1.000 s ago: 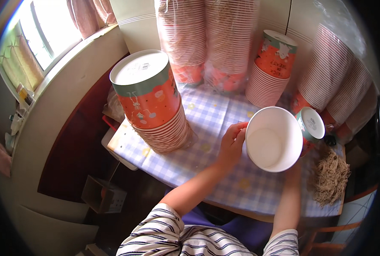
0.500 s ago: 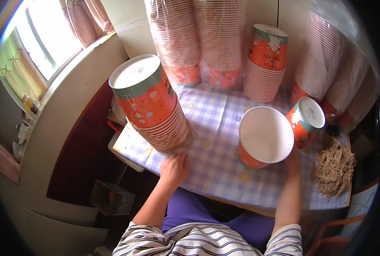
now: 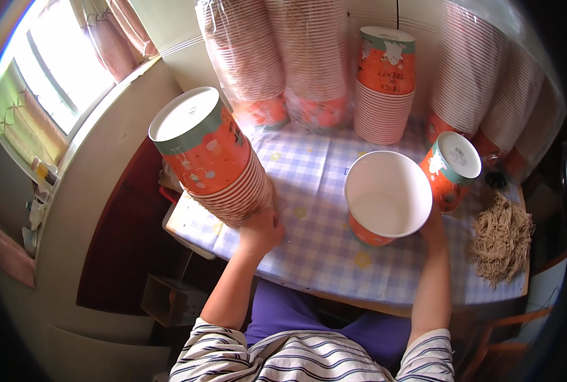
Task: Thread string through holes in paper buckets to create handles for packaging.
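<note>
A tall upside-down stack of orange paper buckets (image 3: 216,159) with green bands and white bases stands at the left of the table. My left hand (image 3: 261,230) is closed at the near right side of its lowest rims; whatever its fingers hold is hidden. Right of the middle, a single orange paper bucket (image 3: 388,194) stands mouth up, its white inside showing. My right hand (image 3: 433,221) is at that bucket's right side, its fingers hidden behind the bucket. Just beyond is another orange paper bucket (image 3: 460,156), upside down.
Beige cord handles (image 3: 503,239) lie in a heap at the right edge of the checked tablecloth (image 3: 315,248). Bagged bucket stacks (image 3: 309,63) and an unbagged upside-down stack (image 3: 385,102) line the back. More bagged stacks (image 3: 468,70) stand back right. An open carton (image 3: 172,302) is below left.
My left hand has moved up slightly against the lower rims of the left stack. The view has shifted a little. My right hand stays beside the open bucket.
</note>
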### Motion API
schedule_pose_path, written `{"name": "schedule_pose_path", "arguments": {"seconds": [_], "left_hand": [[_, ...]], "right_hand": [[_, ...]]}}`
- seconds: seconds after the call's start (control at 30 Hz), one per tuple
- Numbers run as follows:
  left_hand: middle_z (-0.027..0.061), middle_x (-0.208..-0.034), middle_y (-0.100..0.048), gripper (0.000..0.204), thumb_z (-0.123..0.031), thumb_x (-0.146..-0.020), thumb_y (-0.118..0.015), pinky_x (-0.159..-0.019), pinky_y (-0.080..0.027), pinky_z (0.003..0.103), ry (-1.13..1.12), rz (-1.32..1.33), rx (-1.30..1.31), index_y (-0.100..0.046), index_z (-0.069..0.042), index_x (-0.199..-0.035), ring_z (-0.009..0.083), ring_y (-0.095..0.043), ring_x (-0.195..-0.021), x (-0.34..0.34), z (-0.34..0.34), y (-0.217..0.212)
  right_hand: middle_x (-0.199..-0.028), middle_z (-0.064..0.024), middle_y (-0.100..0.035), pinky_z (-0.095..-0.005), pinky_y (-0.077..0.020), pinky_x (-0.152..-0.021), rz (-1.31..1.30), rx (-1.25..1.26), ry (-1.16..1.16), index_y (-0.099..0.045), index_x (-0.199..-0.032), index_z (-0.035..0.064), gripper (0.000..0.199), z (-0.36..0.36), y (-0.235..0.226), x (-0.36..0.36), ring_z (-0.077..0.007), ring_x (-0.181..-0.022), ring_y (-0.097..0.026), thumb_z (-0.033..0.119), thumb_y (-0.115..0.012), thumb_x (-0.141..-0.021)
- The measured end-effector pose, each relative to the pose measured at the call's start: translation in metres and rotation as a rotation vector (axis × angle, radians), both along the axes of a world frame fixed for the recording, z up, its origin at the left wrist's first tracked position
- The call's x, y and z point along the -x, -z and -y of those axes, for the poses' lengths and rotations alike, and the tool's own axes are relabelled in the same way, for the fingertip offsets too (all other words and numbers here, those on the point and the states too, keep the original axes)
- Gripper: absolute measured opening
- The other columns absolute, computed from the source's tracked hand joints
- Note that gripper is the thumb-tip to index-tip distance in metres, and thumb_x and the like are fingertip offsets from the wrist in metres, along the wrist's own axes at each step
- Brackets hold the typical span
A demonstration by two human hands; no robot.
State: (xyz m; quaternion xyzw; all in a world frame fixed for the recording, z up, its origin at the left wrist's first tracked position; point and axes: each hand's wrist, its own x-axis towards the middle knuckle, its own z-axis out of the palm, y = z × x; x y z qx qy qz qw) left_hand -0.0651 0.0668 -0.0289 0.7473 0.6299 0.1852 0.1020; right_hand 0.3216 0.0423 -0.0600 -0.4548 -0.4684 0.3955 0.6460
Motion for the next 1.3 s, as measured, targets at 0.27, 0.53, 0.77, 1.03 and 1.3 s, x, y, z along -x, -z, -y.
{"name": "schedule_pose_path", "arguments": {"seconds": [0.27, 0.53, 0.77, 1.03, 1.3], "left_hand": [[0.0175, -0.062, -0.061, 0.015, -0.017, -0.072, -0.061, -0.059, -0.049, 0.045, 0.049, 0.016, 0.025, -0.062, -0.002, -0.068, 0.0356, -0.062, -0.062, 0.002, -0.012, 0.000], [0.0186, -0.078, -0.061, 0.013, -0.013, -0.085, -0.054, -0.059, -0.048, 0.046, -0.088, -0.066, -0.378, -0.055, -0.002, -0.094, 0.0362, -0.060, -0.067, -0.005, -0.013, 0.016], [0.0174, -0.082, -0.059, 0.015, -0.008, -0.083, -0.057, -0.068, -0.047, 0.046, -0.065, 0.342, -0.333, -0.057, -0.005, -0.098, 0.0359, -0.060, -0.078, -0.006, 0.030, 0.015], [0.0154, -0.092, -0.058, 0.028, -0.021, -0.080, -0.059, -0.072, -0.044, 0.047, -0.057, -0.202, -0.476, -0.058, -0.006, -0.104, 0.0349, -0.057, -0.088, 0.003, 0.042, 0.026], [0.0190, -0.099, -0.059, 0.038, -0.024, -0.081, -0.056, -0.077, -0.047, 0.048, -0.068, -0.160, -0.374, -0.057, -0.003, -0.113, 0.0379, -0.058, -0.089, -0.005, 0.023, 0.025]], "right_hand": [[-0.097, -0.0152, -0.070, -0.0339, -0.0511, -0.074, 0.557, -0.029, 0.085, -0.064, -0.104, -0.0024, 0.026, 0.001, -0.005, -0.002, -0.0164, -0.087, -0.065, 0.007, -0.065, -0.080], [-0.100, -0.0137, -0.069, -0.0332, -0.0508, -0.076, -0.013, 0.015, -0.039, -0.064, -0.106, -0.0018, 0.026, -0.009, 0.017, -0.003, -0.0170, -0.089, -0.064, 0.006, -0.065, -0.081], [-0.102, -0.0151, -0.068, -0.0317, -0.0506, -0.077, 0.619, 0.024, 0.065, -0.064, -0.108, 0.0005, 0.029, 0.003, -0.013, 0.004, -0.0179, -0.091, -0.065, 0.007, -0.065, -0.079], [-0.107, -0.0124, -0.066, -0.0315, -0.0506, -0.080, 0.351, 0.049, -0.008, -0.060, -0.112, -0.0025, 0.029, -0.005, 0.012, -0.005, -0.0186, -0.093, -0.063, 0.006, -0.061, -0.084], [-0.112, -0.0160, -0.062, -0.0338, -0.0503, -0.083, 0.674, 0.053, -0.030, -0.052, -0.119, -0.0077, 0.036, 0.001, -0.005, 0.004, -0.0190, -0.094, -0.062, 0.018, -0.045, -0.095]]}}
